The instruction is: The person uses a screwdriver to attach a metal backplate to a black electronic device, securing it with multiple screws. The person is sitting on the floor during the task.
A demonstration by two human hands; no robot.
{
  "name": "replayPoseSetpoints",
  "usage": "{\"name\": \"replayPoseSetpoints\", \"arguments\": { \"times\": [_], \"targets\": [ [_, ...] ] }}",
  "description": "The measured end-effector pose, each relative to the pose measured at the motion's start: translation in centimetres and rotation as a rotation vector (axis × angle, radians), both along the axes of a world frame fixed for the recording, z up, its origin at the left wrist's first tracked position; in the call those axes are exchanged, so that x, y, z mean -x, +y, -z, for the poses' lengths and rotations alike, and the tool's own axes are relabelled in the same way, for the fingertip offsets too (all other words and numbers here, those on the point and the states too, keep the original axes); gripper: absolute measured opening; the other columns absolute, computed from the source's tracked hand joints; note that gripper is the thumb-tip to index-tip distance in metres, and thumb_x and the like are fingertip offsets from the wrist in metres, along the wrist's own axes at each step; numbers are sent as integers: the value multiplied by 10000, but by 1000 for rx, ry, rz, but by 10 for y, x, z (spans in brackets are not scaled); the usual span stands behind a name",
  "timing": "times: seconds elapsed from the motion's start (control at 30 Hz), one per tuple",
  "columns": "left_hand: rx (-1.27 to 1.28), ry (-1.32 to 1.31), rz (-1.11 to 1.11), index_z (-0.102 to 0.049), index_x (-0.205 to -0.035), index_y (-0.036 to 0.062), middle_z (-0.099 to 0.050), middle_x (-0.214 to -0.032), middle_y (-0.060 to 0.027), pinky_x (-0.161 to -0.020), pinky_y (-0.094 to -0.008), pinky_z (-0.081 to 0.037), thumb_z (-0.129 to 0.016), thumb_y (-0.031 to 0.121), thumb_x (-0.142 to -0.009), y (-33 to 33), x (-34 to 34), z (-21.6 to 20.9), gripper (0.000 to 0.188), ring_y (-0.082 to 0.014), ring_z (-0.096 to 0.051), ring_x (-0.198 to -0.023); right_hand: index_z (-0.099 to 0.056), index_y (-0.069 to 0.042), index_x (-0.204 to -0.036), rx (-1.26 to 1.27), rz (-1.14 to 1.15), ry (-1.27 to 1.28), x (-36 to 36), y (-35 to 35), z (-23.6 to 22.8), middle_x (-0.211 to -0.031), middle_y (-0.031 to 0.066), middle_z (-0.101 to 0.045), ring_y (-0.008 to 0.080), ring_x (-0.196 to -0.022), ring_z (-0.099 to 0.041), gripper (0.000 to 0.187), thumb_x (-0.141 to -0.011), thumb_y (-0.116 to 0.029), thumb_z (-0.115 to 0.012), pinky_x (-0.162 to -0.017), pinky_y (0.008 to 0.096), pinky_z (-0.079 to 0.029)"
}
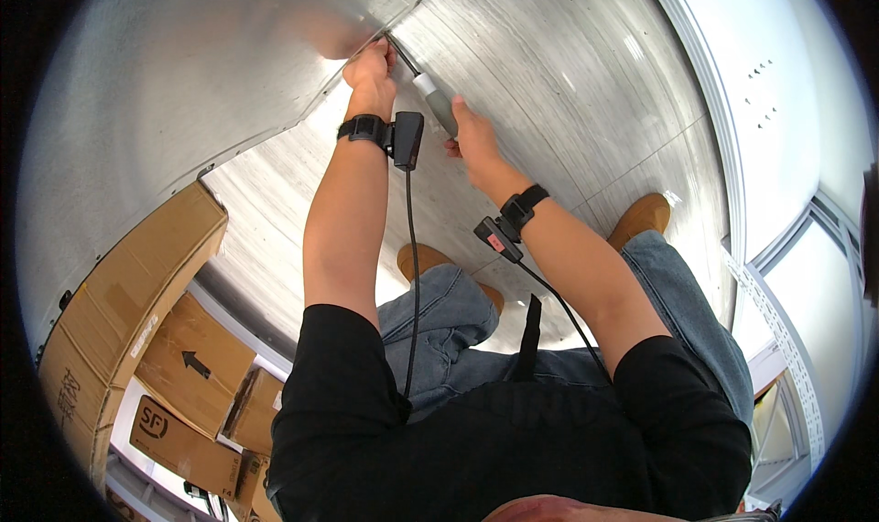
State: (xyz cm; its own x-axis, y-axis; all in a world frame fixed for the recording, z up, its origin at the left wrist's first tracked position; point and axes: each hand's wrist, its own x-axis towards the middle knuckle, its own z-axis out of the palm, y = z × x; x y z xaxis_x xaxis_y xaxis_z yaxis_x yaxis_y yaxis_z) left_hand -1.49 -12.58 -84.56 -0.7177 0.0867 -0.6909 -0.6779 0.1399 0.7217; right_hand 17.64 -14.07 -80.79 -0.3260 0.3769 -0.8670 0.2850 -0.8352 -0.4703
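Note:
A screwdriver (pixel 434 97) with a grey handle, a pale collar and a dark shaft slants up and left over the floor. My right hand (pixel 474 137) is wrapped round the rear end of its handle. The shaft runs to the lower edge of a large, shiny metal panel (pixel 211 73). At that edge, beside the shaft's tip, my left hand (pixel 370 64) has its fingers drawn together. Whatever they pinch is too small or hidden to make out, and the tip itself is hard to see.
Cardboard boxes (pixel 192 366) are stacked at the lower left, with a long carton (pixel 137 302) against the panel. A white wall (pixel 732 73) and metal framing (pixel 787 339) stand on the right. Cables (pixel 414 284) trail from devices strapped to both wrists. Grey plank flooring (pixel 568 73) lies underneath.

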Motion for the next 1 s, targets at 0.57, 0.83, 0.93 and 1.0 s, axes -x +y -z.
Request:
{"name": "replayPoseSetpoints", "arguments": {
  "times": [0.57,0.83,0.93,1.0],
  "targets": [
    [14,-10,-29,-626,-868,-12,-645,-801,-89,-539,-247,-522,-634,-42,-840,0,0,0,42,-162,-613,-645,-488,57,-1167,44,-66,-2,-3,4,-6,-856,102,-560,159,-668,-563,515,-927,-391,-568,-584,308,-459],
    [-14,-5,-41,-614,-860,-34,-635,-790,-90,-510,-250,-504,-648,-57,-822,-2,1,2,56,-162,-605,-615,-478,21,-1153,133,-22,47,-9,6,3,-789,73,-531,158,-636,-534,494,-920,-403,-578,-585,305,-451],
    [-15,-10,-48,-611,-862,-30,-638,-796,-90,-520,-247,-512,-650,-55,-821,0,0,3,61,-162,-610,-624,-470,34,-1160,36,-1,-6,-3,2,2,-746,74,-535,160,-595,-525,506,-934,-413,-546,-549,305,-454],
    [-1,-14,-35,-609,-866,-29,-639,-798,-93,-520,-246,-513,-650,-54,-821,0,0,3,66,-164,-612,-625,-470,36,-1159,33,0,5,-1,1,-2,-726,71,-527,159,-580,-519,517,-943,-431,-523,-533,306,-457]
  ]
}}
